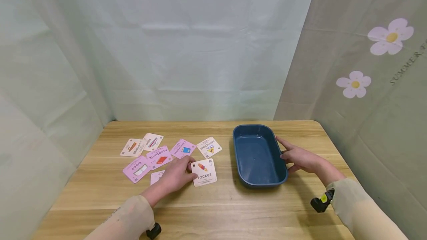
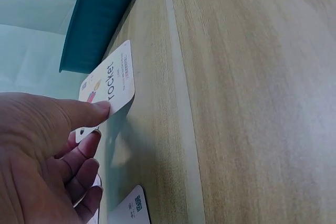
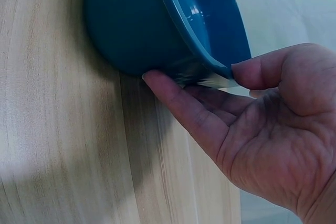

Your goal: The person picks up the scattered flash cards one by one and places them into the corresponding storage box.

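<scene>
My left hand [image 1: 178,173] pinches a white rocket card [image 1: 204,173] between thumb and fingers. In the left wrist view the card [image 2: 118,80] stands tilted, its lower edge close over the table. My right hand [image 1: 301,158] is at the right side of a dark blue plastic bin [image 1: 258,185]. The right wrist view shows the thumb [image 3: 257,73] at the bin's rim and a straight index finger [image 3: 176,98] against the lower outer wall. Beneath and beside my left hand lies a mostly covered card [image 1: 156,177].
Left on the wooden table [image 1: 233,210] lie a book card [image 1: 136,169], notebook card [image 1: 159,157], Chinese book card [image 1: 182,148], lifeboat card [image 1: 132,147] and ship card [image 1: 153,142]. A sailing boat card [image 1: 209,147] lies left of the bin. Curtains [image 1: 200,47] hang behind.
</scene>
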A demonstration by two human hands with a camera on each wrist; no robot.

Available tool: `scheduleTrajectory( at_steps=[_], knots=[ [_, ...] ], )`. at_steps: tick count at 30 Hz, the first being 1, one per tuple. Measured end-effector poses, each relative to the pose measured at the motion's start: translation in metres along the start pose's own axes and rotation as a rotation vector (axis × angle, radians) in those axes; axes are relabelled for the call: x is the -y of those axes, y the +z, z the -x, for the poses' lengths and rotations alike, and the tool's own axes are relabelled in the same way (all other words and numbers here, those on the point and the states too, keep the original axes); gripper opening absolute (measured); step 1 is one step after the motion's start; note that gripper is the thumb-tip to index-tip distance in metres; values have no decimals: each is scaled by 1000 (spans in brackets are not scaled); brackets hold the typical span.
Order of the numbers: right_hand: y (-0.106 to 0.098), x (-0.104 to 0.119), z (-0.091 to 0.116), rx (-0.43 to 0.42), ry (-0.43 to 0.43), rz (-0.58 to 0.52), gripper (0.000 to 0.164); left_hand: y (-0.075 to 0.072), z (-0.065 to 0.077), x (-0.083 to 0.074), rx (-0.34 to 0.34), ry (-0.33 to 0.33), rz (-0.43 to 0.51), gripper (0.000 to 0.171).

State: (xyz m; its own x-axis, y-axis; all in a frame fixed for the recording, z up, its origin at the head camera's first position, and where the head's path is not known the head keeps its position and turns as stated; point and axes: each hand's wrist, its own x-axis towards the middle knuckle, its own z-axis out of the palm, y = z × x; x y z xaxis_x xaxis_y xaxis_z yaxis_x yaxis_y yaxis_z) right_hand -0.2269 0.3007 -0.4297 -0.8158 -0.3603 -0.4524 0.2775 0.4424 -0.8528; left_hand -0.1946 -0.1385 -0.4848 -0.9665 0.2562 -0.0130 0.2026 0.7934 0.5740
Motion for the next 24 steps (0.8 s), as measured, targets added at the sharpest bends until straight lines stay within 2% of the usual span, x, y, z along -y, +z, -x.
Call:
scheduleTrajectory(
  at_steps=[3, 10, 16, 24],
  knots=[
    [1, 0, 1, 2, -5, -5, 80, -1, 0, 0, 2, -3, -11, 37],
    [1, 0, 0, 7, -11, -12, 79, -3, -1, 1, -30, -6, -39, 32],
    [1, -1, -1, 2, -10, -24, 78, -6, 0, 2, -24, -11, -38, 25],
    [1, -2, 1, 15, -22, -27, 78, -9, 3, 4, -42, 21, -69, 16]
  ],
)
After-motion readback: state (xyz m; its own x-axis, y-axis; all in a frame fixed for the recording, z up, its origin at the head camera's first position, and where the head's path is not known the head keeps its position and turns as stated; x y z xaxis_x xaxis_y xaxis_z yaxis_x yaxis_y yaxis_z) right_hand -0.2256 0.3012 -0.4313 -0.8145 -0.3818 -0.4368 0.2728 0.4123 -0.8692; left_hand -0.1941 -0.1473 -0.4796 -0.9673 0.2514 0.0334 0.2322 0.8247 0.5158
